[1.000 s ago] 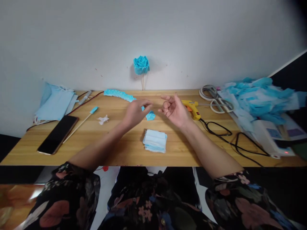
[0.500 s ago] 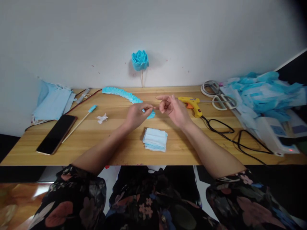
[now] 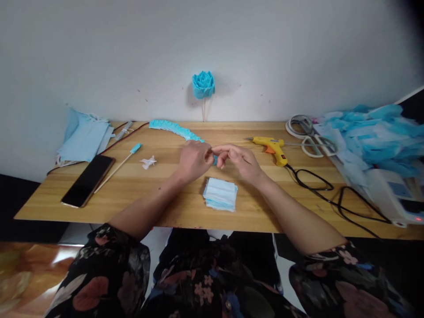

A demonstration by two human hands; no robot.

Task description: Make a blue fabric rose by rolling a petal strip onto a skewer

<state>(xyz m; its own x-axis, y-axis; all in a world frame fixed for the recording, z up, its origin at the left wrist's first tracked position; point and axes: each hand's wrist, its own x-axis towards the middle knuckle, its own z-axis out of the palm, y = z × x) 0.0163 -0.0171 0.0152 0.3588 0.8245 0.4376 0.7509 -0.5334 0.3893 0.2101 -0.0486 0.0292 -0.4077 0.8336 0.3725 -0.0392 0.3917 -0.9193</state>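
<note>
My left hand (image 3: pixel 194 160) and my right hand (image 3: pixel 239 161) meet over the middle of the wooden table (image 3: pixel 159 198). Both pinch a small blue folded piece (image 3: pixel 215 159), of which only a sliver shows between the fingers. Just in front of the hands lies a small stack of folded light-blue mask pieces (image 3: pixel 221 194). Behind the left hand a curved row of blue pleated pieces (image 3: pixel 174 128) runs toward the wall. A finished blue rose on a stick (image 3: pixel 203 85) leans against the wall.
A yellow glue gun (image 3: pixel 270 145) with a black cable (image 3: pixel 324 187) lies to the right, scissors (image 3: pixel 306 141) behind it, and a heap of blue mask scraps (image 3: pixel 374 139) at far right. On the left lie a phone (image 3: pixel 88 179), a blue-tipped stick (image 3: pixel 119 165), a white scrap (image 3: pixel 148 162) and face masks (image 3: pixel 84 134).
My right hand, open and apart from the left a second ago, has come in and closed on the blue piece with the left hand. Both hands have dropped closer to the table.
</note>
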